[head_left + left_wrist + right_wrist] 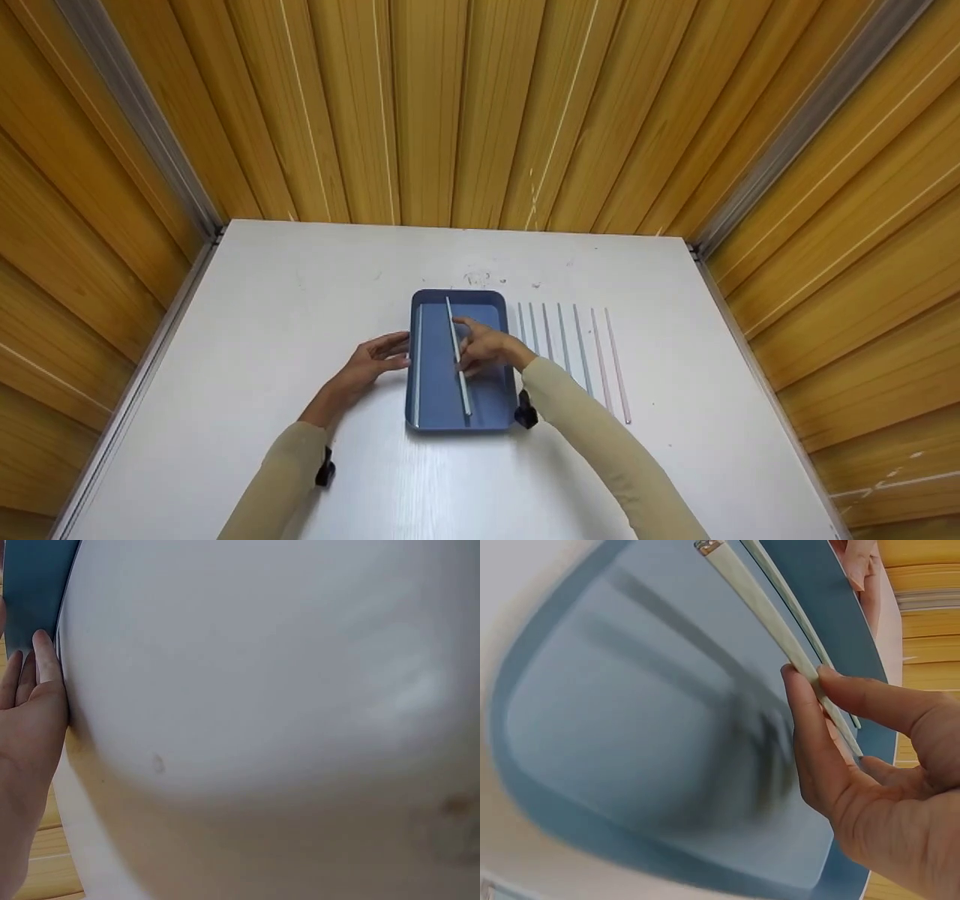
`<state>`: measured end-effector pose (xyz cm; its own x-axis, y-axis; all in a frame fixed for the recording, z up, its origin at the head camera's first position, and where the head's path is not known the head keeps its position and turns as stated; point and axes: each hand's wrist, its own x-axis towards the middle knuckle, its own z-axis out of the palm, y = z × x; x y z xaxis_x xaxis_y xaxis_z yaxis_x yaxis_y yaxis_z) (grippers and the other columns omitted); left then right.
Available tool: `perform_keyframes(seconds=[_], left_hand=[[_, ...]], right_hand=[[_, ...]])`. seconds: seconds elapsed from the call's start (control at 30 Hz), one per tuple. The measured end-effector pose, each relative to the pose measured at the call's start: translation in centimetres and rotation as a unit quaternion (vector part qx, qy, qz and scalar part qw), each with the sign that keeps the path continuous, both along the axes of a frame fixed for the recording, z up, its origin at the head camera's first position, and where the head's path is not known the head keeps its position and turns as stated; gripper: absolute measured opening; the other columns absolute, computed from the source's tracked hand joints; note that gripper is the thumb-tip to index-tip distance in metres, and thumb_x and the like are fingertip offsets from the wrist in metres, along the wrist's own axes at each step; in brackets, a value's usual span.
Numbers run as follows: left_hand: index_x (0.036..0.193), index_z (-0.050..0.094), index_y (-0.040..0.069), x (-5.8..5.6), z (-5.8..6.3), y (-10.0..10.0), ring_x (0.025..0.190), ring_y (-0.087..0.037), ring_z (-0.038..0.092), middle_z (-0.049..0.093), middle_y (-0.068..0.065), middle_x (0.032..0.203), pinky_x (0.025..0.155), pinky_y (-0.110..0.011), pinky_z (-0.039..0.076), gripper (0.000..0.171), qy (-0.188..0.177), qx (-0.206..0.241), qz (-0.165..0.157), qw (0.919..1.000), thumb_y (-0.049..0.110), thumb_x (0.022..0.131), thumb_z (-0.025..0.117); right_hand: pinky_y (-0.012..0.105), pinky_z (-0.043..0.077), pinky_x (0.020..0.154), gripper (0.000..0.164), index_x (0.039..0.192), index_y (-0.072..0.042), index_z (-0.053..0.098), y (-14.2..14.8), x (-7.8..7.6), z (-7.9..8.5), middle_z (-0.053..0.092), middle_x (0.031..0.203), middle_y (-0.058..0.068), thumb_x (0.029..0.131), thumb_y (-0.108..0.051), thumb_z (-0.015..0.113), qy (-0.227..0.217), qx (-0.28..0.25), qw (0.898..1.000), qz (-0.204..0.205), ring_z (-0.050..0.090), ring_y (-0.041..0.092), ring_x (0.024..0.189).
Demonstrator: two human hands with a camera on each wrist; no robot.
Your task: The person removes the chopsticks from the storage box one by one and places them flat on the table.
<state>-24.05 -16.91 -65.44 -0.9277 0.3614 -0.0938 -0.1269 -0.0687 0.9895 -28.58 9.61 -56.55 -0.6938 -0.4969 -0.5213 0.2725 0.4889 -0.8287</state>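
My right hand [487, 349] reaches over a blue rectangular tray [495, 409] and pinches a pale green chopstick [454, 337] between thumb and fingers. In the right wrist view the held chopstick [761, 604] shows a decorated end and slants above the tray floor, casting a shadow. A second pale chopstick [418, 360] lies lengthwise in the tray along its left wall. At the tray's outer left side is my left hand [367, 367], its fingers extended against the wall. The left wrist view shows those fingers [46, 660] on the blue wall.
Right of the tray, several chopsticks lie side by side on the white table [337, 270]: bluish ones, then a pink chopstick [618, 367] at the outer end. Wood-patterned panels [427, 112] enclose the table at the back and sides.
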Motion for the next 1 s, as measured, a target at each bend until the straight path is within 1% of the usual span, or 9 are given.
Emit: perform_keyframes(seconds=[0.13, 0.23, 0.43, 0.57, 0.73, 0.87, 1.0], left_hand=[[0.154, 0.04, -0.003, 0.0, 0.2, 0.0, 0.146, -0.04, 0.043, 0.047, -0.028, 0.154, 0.104, -0.023, 0.048, 0.068, -0.002, -0.002, -0.002, 1.0, 0.004, 0.094, 0.072], [0.154, 0.04, -0.001, 0.0, 0.3, 0.0, 0.146, -0.037, 0.045, 0.047, -0.026, 0.154, 0.106, -0.024, 0.048, 0.068, -0.005, -0.007, -0.002, 1.0, 0.005, 0.094, 0.071], [0.154, 0.042, 0.001, 0.1, 0.2, 0.0, 0.145, -0.034, 0.046, 0.049, -0.024, 0.154, 0.107, -0.026, 0.047, 0.066, -0.008, -0.018, 0.0, 0.9998, 0.006, 0.095, 0.071], [0.154, 0.041, 0.0, 0.1, 0.1, -0.2, 0.146, -0.036, 0.044, 0.047, -0.025, 0.155, 0.106, -0.026, 0.047, 0.065, -0.003, -0.011, -0.006, 0.9999, 0.005, 0.096, 0.069], [0.154, 0.041, -0.001, 0.1, 0.2, -0.5, 0.147, -0.038, 0.042, 0.047, -0.026, 0.155, 0.105, -0.026, 0.048, 0.066, -0.007, -0.005, -0.003, 1.0, 0.005, 0.096, 0.07], [0.154, 0.041, 0.001, 0.1, 0.2, -0.3, 0.146, -0.036, 0.044, 0.048, -0.024, 0.155, 0.107, -0.026, 0.047, 0.068, -0.017, -0.015, -0.001, 0.9997, 0.009, 0.095, 0.072], [0.154, 0.042, 0.002, 0.0, 0.2, -0.1, 0.145, -0.033, 0.046, 0.049, -0.022, 0.154, 0.108, -0.027, 0.046, 0.068, -0.024, -0.021, 0.003, 0.9995, 0.01, 0.094, 0.073]], right_hand=[[0.031, 0.063, 0.067, 0.103, 0.164, -0.013, 0.012, 0.9, 0.1, 0.1, 0.057, 0.095, 0.014, 0.083, 0.024, 0.064, 0.006, -0.005, 1.0, -0.008, 0.063, 0.019, 0.07], [0.033, 0.064, 0.068, 0.102, 0.164, -0.012, 0.013, 1.5, 0.1, 0.1, 0.058, 0.096, 0.015, 0.084, 0.023, 0.065, 0.012, -0.001, 1.0, -0.01, 0.064, 0.016, 0.067], [0.033, 0.064, 0.068, 0.102, 0.164, -0.012, 0.012, 2.8, 0.0, 0.2, 0.056, 0.094, 0.01, 0.084, 0.022, 0.065, 0.007, 0.004, 1.0, -0.017, 0.065, 0.015, 0.067], [0.035, 0.064, 0.069, 0.103, 0.164, -0.011, 0.012, 3.4, -0.1, 0.7, 0.055, 0.092, 0.009, 0.083, 0.022, 0.066, 0.014, 0.006, 1.0, -0.016, 0.064, 0.016, 0.069], [0.038, 0.065, 0.072, 0.103, 0.164, -0.011, 0.012, 4.3, -0.3, 1.3, 0.056, 0.094, 0.01, 0.083, 0.022, 0.066, 0.021, -0.001, 1.0, -0.014, 0.066, 0.019, 0.073], [0.036, 0.065, 0.07, 0.102, 0.164, -0.011, 0.013, 5.0, -0.3, 1.8, 0.054, 0.097, 0.009, 0.083, 0.022, 0.066, 0.024, -0.002, 1.0, -0.011, 0.068, 0.02, 0.075], [0.034, 0.064, 0.07, 0.102, 0.164, -0.012, 0.014, 5.7, -0.3, 2.2, 0.053, 0.1, 0.009, 0.083, 0.021, 0.067, 0.022, -0.002, 1.0, -0.013, 0.066, 0.018, 0.075]])
